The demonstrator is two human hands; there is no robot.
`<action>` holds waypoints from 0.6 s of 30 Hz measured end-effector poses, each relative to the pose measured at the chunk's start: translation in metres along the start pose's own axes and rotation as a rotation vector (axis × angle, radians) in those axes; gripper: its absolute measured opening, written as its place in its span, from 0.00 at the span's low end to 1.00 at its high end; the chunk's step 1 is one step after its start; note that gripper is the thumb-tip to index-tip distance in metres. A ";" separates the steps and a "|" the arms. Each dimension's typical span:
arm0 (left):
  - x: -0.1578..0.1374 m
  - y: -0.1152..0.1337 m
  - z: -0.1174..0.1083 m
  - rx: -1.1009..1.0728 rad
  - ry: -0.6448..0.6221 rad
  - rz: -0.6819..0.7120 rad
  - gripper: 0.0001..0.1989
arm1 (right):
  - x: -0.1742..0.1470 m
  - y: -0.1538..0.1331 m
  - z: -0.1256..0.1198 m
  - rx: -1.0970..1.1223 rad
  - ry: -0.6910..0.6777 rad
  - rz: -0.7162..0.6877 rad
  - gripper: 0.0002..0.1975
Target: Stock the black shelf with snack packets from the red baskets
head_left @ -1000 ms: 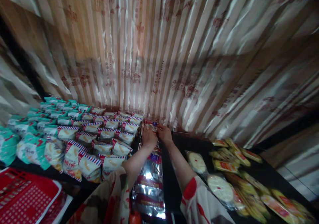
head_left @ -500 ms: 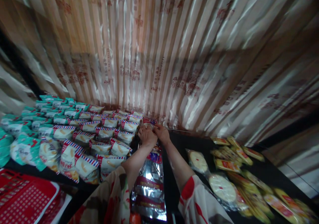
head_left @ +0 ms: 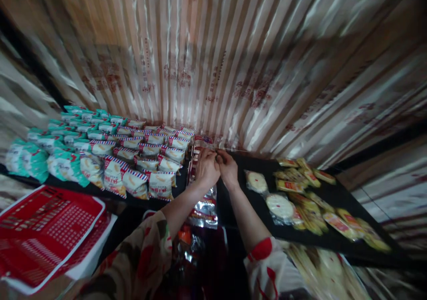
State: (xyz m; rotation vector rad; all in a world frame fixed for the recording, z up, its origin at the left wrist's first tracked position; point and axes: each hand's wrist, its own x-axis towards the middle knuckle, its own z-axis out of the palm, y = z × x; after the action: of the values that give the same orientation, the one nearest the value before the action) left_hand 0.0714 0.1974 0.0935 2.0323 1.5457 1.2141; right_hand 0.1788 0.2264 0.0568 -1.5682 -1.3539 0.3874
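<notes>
A column of silver and dark red packets (head_left: 205, 215) lies on the black shelf, running from its front edge to the back. Over its far half, my left hand (head_left: 207, 168) has its fingers bent down, and blur hides what is under them. My right hand (head_left: 228, 167) is curled closed against it at the column's right side; its fingertips are partly hidden, so anything pinched there cannot be made out. Just left of my hands, white snack bags with striped tops (head_left: 160, 184) stand in rows.
Green and white bags (head_left: 65, 162) fill the shelf's left end. To the right lie round white flat packs (head_left: 280, 205) and yellow packs (head_left: 308, 217). A red basket (head_left: 63, 229) is at lower left. Striped plastic sheeting (head_left: 207, 59) hangs behind the black shelf (head_left: 240, 202).
The view has tilted down, so the shelf sits higher in the picture and more of the basket shows. My hands have drawn closer together and back a little from the rearmost packet.
</notes>
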 end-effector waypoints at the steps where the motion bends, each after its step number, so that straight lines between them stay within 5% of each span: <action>1: -0.015 0.005 -0.007 -0.069 0.010 0.037 0.16 | -0.015 -0.004 -0.006 0.034 0.031 0.008 0.17; 6: -0.118 0.009 -0.043 -0.373 -0.055 0.228 0.16 | -0.111 -0.025 -0.033 0.288 0.144 -0.008 0.16; 10: -0.214 -0.024 -0.057 -0.355 -0.265 0.067 0.17 | -0.199 -0.024 -0.041 0.244 0.021 0.080 0.15; 14: -0.273 -0.074 -0.053 -0.077 -0.628 -0.230 0.17 | -0.266 -0.001 -0.022 0.005 -0.432 0.231 0.15; 16: -0.284 -0.093 -0.050 0.101 -0.895 -0.384 0.16 | -0.289 0.013 -0.006 -0.170 -0.744 0.238 0.13; 18: -0.287 -0.105 -0.047 0.172 -0.991 -0.461 0.16 | -0.306 0.025 0.011 -0.298 -0.968 0.229 0.14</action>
State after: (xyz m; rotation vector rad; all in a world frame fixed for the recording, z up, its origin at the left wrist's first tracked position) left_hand -0.0481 -0.0336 -0.0745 1.7483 1.4425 -0.1293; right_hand 0.0848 -0.0349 -0.0747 -1.8732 -2.0126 1.2478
